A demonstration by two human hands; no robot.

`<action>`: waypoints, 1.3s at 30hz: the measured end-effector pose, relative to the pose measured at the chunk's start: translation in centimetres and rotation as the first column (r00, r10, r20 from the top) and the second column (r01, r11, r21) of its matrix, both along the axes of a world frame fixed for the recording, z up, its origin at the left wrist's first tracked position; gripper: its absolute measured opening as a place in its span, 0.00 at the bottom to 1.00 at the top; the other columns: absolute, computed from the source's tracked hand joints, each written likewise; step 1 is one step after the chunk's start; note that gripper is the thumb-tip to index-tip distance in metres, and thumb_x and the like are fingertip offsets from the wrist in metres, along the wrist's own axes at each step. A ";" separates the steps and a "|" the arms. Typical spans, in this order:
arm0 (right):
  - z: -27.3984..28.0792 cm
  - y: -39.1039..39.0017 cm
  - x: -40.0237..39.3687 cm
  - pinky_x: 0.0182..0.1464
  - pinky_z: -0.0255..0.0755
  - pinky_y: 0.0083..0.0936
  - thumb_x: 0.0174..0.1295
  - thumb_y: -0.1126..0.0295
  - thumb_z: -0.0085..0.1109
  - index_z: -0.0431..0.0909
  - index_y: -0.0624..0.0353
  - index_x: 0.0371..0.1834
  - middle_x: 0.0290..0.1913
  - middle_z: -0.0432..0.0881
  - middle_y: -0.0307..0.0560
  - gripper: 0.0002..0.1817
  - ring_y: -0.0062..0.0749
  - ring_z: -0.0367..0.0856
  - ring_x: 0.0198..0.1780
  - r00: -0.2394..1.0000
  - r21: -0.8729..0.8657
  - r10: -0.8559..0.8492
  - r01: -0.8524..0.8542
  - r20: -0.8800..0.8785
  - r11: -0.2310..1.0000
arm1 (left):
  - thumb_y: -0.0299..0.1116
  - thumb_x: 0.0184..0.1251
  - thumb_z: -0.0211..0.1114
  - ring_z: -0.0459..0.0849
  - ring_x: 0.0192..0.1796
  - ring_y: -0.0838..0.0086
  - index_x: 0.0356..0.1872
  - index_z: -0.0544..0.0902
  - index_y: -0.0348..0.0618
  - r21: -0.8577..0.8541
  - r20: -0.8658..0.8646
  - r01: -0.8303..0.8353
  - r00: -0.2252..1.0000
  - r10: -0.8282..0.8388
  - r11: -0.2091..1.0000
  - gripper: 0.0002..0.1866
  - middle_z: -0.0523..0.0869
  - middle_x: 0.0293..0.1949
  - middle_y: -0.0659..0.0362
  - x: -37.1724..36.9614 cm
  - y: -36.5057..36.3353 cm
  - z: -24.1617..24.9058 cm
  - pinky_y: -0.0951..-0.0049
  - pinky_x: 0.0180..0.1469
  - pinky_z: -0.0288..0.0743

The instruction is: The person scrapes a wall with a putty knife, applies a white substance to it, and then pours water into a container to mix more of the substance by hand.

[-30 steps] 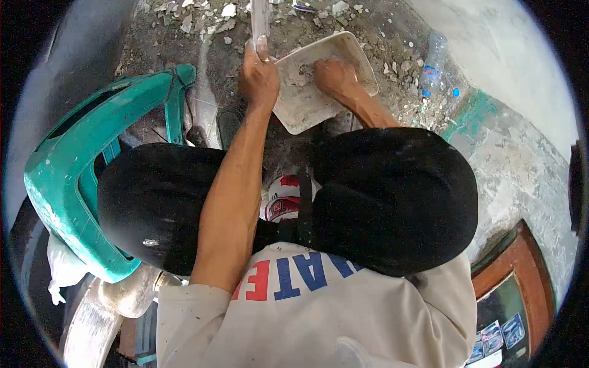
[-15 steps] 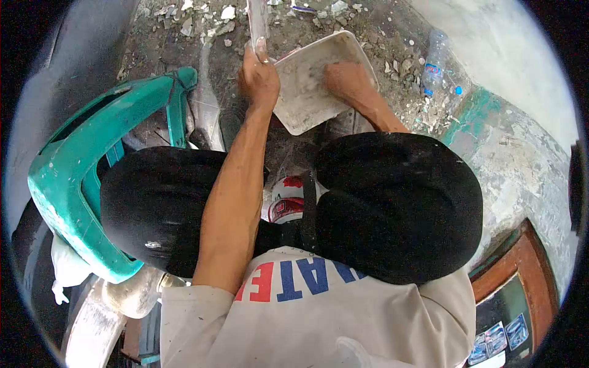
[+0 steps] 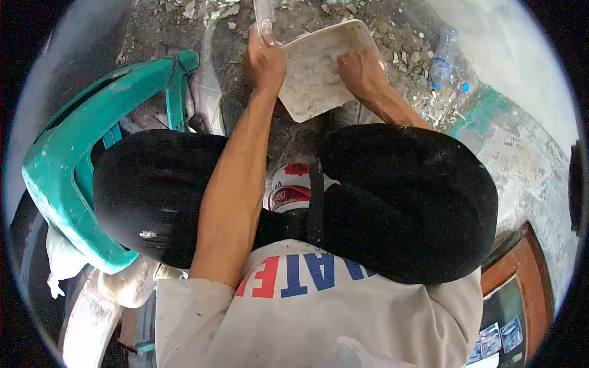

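Near the top middle, my left hand (image 3: 266,64) is wrapped round a pale, flat-looking tool (image 3: 264,12) that points up and runs out of the frame. It is beside the left edge of a whitish square tray (image 3: 316,76), which has grey, dusty residue on its inside. Over the right part of this tray is my right hand (image 3: 363,72), with its fingers curled in; whatever they hold, if anything, is hidden.
A green plastic chair (image 3: 58,156) lies tipped at the left. Rubble (image 3: 402,61) covers the ground, with a plastic bottle (image 3: 443,58) and blue cap (image 3: 465,87) by the wall. A brown wooden frame (image 3: 534,276) is at lower right.
The view has shifted slightly, so the tray and bottle sit a little higher and further right. My right hand has moved slightly up and right over the tray; my left hand keeps its hold.
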State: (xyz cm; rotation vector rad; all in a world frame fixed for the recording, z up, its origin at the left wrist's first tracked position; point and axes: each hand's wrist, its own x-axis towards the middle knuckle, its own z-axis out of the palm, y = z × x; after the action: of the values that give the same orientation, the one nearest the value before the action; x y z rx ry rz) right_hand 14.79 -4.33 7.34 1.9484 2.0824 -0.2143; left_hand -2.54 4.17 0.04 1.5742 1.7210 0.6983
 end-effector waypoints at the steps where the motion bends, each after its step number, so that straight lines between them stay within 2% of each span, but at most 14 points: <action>1: -0.4 0.2 0.0 0.41 0.82 0.35 0.57 0.69 0.66 0.90 0.54 0.27 0.26 0.88 0.47 0.05 0.38 0.90 0.32 0.999 -0.084 0.044 -0.046 -0.022 0.995 | 0.38 0.77 0.55 0.84 0.44 0.35 0.55 0.80 0.40 0.046 0.038 0.011 0.999 -0.013 0.999 0.15 0.87 0.40 0.37 0.1 0.1 0.1 0.41 0.43 0.76; 3: -1.3 1.2 0.2 0.40 0.83 0.36 0.59 0.67 0.65 0.90 0.56 0.30 0.26 0.88 0.47 0.07 0.39 0.90 0.33 0.986 -0.238 0.146 -0.161 -0.078 0.958 | 0.37 0.77 0.54 0.84 0.43 0.34 0.55 0.79 0.39 0.053 0.050 0.004 0.999 -0.007 0.999 0.15 0.86 0.39 0.37 0.3 0.3 0.1 0.42 0.43 0.76; 8: -2.6 1.6 -1.1 0.41 0.83 0.42 0.63 0.62 0.61 0.90 0.56 0.33 0.28 0.88 0.52 0.11 0.49 0.91 0.35 0.963 -0.175 0.167 -0.206 -0.212 0.963 | 0.37 0.78 0.54 0.84 0.41 0.34 0.55 0.79 0.37 0.050 -0.034 0.035 0.999 -0.033 0.998 0.15 0.86 0.36 0.37 -0.2 0.0 0.3 0.43 0.41 0.76; 10: -2.2 2.0 1.2 0.42 0.82 0.45 0.64 0.63 0.59 0.89 0.56 0.32 0.28 0.88 0.53 0.12 0.51 0.91 0.36 0.971 -0.191 0.025 -0.072 -0.239 0.979 | 0.38 0.79 0.54 0.84 0.41 0.34 0.55 0.79 0.37 0.076 0.076 0.025 0.997 -0.031 0.997 0.16 0.86 0.36 0.37 0.0 -0.1 0.5 0.44 0.41 0.76; 15: -2.1 2.4 2.6 0.46 0.83 0.47 0.65 0.64 0.56 0.87 0.56 0.39 0.37 0.90 0.57 0.12 0.52 0.91 0.41 0.980 -0.285 0.051 -0.106 -0.194 0.953 | 0.41 0.80 0.53 0.85 0.42 0.34 0.55 0.79 0.37 0.005 0.066 0.015 0.998 -0.015 1.000 0.17 0.86 0.37 0.36 0.3 0.2 1.2 0.43 0.42 0.76; 17: -4.1 2.2 1.8 0.50 0.83 0.47 0.66 0.64 0.53 0.86 0.58 0.46 0.45 0.90 0.59 0.14 0.53 0.90 0.48 0.976 -0.415 0.015 -0.106 -0.215 0.903 | 0.42 0.80 0.53 0.85 0.43 0.34 0.54 0.79 0.37 -0.020 0.032 0.010 0.999 -0.009 1.000 0.18 0.86 0.37 0.37 0.3 0.1 1.1 0.43 0.42 0.76; 21: -8.3 1.3 -0.1 0.50 0.83 0.51 0.61 0.63 0.59 0.87 0.59 0.44 0.46 0.90 0.60 0.15 0.55 0.90 0.48 0.952 -0.402 -0.099 -0.027 -0.290 0.915 | 0.44 0.80 0.53 0.84 0.43 0.34 0.54 0.80 0.39 0.056 0.044 0.016 0.999 -0.019 0.998 0.19 0.86 0.37 0.37 -0.2 0.3 -0.8 0.42 0.43 0.76; 23: -8.2 0.9 -1.5 0.52 0.82 0.52 0.64 0.58 0.58 0.85 0.58 0.49 0.49 0.89 0.59 0.18 0.54 0.89 0.52 0.957 -0.443 -0.080 -0.054 -0.278 0.895 | 0.45 0.80 0.53 0.84 0.43 0.34 0.55 0.80 0.39 0.088 0.031 0.032 0.999 -0.035 0.996 0.19 0.87 0.37 0.37 0.0 0.1 -0.4 0.42 0.43 0.76; 27: -6.8 1.8 -0.9 0.53 0.82 0.52 0.64 0.55 0.59 0.85 0.58 0.48 0.48 0.89 0.59 0.19 0.56 0.89 0.51 0.950 -0.511 -0.089 -0.080 -0.299 0.856 | 0.45 0.81 0.53 0.84 0.42 0.34 0.55 0.80 0.40 0.022 0.031 0.029 0.999 -0.029 0.999 0.19 0.86 0.37 0.37 -0.1 -0.2 1.4 0.42 0.43 0.76; 29: -5.6 3.0 -0.2 0.55 0.80 0.49 0.70 0.44 0.57 0.83 0.62 0.48 0.50 0.87 0.62 0.28 0.53 0.88 0.53 0.962 -0.612 0.021 -0.190 -0.272 0.768 | 0.45 0.81 0.52 0.84 0.42 0.34 0.55 0.80 0.41 0.007 -0.007 0.008 1.000 -0.008 1.000 0.19 0.86 0.36 0.37 0.1 0.1 0.9 0.42 0.43 0.76; 33: -9.1 0.5 5.1 0.51 0.79 0.48 0.71 0.47 0.57 0.82 0.64 0.45 0.48 0.86 0.63 0.25 0.56 0.87 0.50 0.863 -0.409 0.070 -0.307 -0.501 0.859 | 0.45 0.82 0.52 0.84 0.40 0.35 0.53 0.81 0.41 0.049 0.060 0.012 0.998 -0.015 0.999 0.18 0.86 0.34 0.38 -0.1 -0.1 0.3 0.42 0.42 0.75; 36: -10.5 -0.3 6.1 0.48 0.77 0.48 0.69 0.52 0.60 0.79 0.64 0.48 0.46 0.85 0.63 0.22 0.60 0.85 0.48 0.829 -0.375 -0.061 -0.185 -0.556 0.908 | 0.46 0.83 0.51 0.84 0.39 0.35 0.52 0.81 0.41 0.039 0.068 0.005 0.998 -0.008 0.999 0.18 0.86 0.33 0.38 0.3 -0.1 0.9 0.42 0.41 0.75; 38: -11.0 1.9 4.8 0.47 0.76 0.49 0.67 0.57 0.62 0.76 0.65 0.52 0.44 0.83 0.63 0.21 0.62 0.83 0.46 0.812 -0.452 0.233 -0.508 -0.536 0.733 | 0.47 0.83 0.51 0.84 0.39 0.35 0.51 0.81 0.41 0.039 0.057 -0.012 0.998 0.010 0.999 0.19 0.85 0.32 0.38 0.3 0.2 0.2 0.42 0.41 0.75; 39: -10.8 2.2 4.6 0.47 0.76 0.49 0.67 0.57 0.62 0.76 0.65 0.52 0.44 0.83 0.63 0.21 0.62 0.83 0.46 0.810 -0.449 0.239 -0.514 -0.536 0.731 | 0.47 0.83 0.50 0.84 0.39 0.35 0.51 0.81 0.40 0.067 0.063 -0.002 0.998 -0.003 0.998 0.20 0.85 0.32 0.39 0.2 0.2 -0.2 0.42 0.40 0.74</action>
State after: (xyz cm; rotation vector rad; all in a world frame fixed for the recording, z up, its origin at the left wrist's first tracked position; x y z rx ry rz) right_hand 19.39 -2.14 -3.45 1.1260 2.2602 -1.1535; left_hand -2.38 4.35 -0.16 1.5811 1.6668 0.8050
